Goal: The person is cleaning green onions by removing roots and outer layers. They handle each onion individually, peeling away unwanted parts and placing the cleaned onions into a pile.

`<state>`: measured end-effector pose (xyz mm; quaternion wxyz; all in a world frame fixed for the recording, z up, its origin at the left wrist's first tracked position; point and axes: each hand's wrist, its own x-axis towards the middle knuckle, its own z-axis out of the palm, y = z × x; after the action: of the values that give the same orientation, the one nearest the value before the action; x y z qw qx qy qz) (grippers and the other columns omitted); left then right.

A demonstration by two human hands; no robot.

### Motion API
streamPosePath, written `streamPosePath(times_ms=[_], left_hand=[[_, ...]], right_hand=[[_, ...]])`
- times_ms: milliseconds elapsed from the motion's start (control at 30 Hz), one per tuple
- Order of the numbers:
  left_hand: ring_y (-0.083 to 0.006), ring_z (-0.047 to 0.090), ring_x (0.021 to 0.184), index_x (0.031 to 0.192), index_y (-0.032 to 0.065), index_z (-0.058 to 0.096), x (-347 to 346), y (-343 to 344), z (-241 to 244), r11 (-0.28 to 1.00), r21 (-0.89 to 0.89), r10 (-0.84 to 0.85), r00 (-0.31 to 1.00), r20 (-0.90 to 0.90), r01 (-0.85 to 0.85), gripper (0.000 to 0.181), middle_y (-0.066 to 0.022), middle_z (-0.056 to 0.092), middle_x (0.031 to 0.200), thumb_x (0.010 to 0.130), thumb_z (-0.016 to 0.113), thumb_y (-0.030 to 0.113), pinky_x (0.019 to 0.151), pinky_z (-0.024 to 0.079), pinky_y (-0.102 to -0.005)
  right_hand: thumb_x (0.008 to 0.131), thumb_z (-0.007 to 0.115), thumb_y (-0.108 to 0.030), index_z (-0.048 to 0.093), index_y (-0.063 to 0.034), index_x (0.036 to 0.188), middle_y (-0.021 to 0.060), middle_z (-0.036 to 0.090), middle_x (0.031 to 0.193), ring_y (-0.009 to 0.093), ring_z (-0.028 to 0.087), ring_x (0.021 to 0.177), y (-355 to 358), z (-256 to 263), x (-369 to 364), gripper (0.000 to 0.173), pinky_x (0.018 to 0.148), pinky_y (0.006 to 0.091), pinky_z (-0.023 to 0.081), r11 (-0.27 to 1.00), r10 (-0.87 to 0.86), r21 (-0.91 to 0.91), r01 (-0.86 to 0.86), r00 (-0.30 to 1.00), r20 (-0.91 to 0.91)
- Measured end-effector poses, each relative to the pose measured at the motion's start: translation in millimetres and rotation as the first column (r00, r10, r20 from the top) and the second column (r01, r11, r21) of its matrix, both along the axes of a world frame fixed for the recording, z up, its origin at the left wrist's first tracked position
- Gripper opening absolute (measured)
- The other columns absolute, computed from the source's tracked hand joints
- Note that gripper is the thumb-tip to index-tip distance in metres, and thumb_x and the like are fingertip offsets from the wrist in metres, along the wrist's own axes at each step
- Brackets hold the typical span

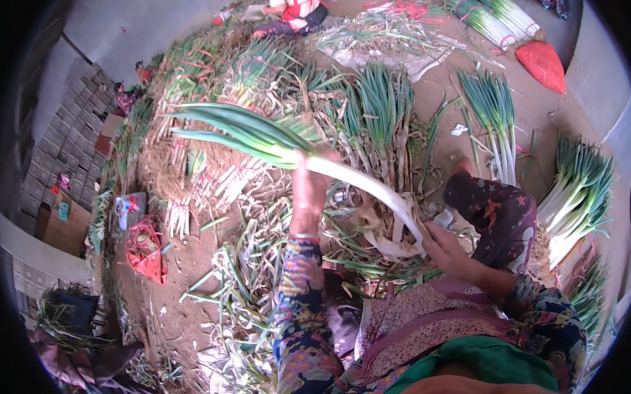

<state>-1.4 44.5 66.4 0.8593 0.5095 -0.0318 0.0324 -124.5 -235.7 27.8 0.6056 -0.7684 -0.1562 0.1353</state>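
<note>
A long green onion (365,183) runs across the view, its green leaves to the left and its white shaft curving down to the right. My left hand (310,189) is closed around it where the leaves meet the white part. At the root end, my right hand (446,251) has its fingers on the shaft and on a loose, pale outer layer (392,246) hanging there; the roots are hidden. Just beyond my hands lies a pile of untrimmed green onions (383,111) with dry brown leaves. Peeled green onions (500,125) lie on the ground beyond my right knee.
Stripped leaves (250,283) litter the ground at left. A red mesh bag (146,248) lies farther left. A big bunch of green onions (576,190) is at the right. Tied bundles (488,20) and a red sack (541,64) lie at the top right. Another person (296,9) sits at the top.
</note>
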Motion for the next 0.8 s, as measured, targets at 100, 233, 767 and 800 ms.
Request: streamPosePath(times_ms=[100, 233, 767, 800], left_hand=[[-0.0164, 0.054, 0.086, 0.115, 0.0031, 0.048, 8.8, 10.5, 3.7, 0.851, -0.526, 0.133, 0.972, 0.194, -0.012, 0.032, -0.0063, 0.056, 0.097, 0.09, 0.053, 0.022, 0.081, 0.047, -0.0327], [-0.0288, 0.048, 0.115, 0.117, 0.0025, 0.05, -4.4, 8.1, 5.7, 0.842, -0.523, -0.003, 0.971, 0.237, 0.13, 0.044, -0.0148, 0.053, 0.12, 0.091, 0.047, 0.038, 0.1, 0.035, -0.0453], [-0.0311, 0.047, 0.118, 0.12, 0.0001, 0.049, -27.8, 64.9, 4.6, 0.879, -0.458, 0.23, 0.959, 0.165, -0.132, 0.046, -0.0149, 0.05, 0.127, 0.09, 0.051, 0.034, 0.101, 0.034, -0.0505], [-0.0323, 0.044, 0.121, 0.119, -0.0005, 0.051, -23.6, 64.8, 8.8, 0.864, -0.495, 0.215, 0.957, 0.196, -0.093, 0.046, -0.0159, 0.049, 0.128, 0.089, 0.052, 0.034, 0.102, 0.031, -0.0525]], right_hand=[[0.09, 0.049, -0.021, 0.049, -0.0022, 0.108, 0.0122, 0.054, 0.077, 0.02, 0.057, 0.069, 4.3, -7.8, -12.8, 0.026, 0.062, 0.034, 0.044, 0.976, 0.166, -0.147, -0.159, 0.985, 0.035], [0.085, 0.057, -0.018, 0.057, -0.0028, 0.097, 0.0128, 0.056, 0.087, 0.023, 0.058, 0.073, 23.2, -20.5, 58.8, 0.019, 0.063, 0.0348, 0.044, 0.894, 0.355, -0.436, -0.1, 0.752, 0.556], [0.089, 0.053, -0.02, 0.054, -0.002, 0.099, 0.0052, 0.054, 0.076, 0.013, 0.052, 0.071, 64.3, -48.8, 28.1, 0.02, 0.065, 0.0271, 0.042, 0.984, 0.164, 0.091, -0.156, 0.982, -0.092], [0.089, 0.052, -0.019, 0.055, -0.0013, 0.098, 0.0065, 0.056, 0.077, 0.015, 0.054, 0.072, 34.5, -77.2, 22.2, 0.02, 0.065, 0.0291, 0.043, 0.971, 0.19, -0.144, -0.191, 0.982, -0.021]])
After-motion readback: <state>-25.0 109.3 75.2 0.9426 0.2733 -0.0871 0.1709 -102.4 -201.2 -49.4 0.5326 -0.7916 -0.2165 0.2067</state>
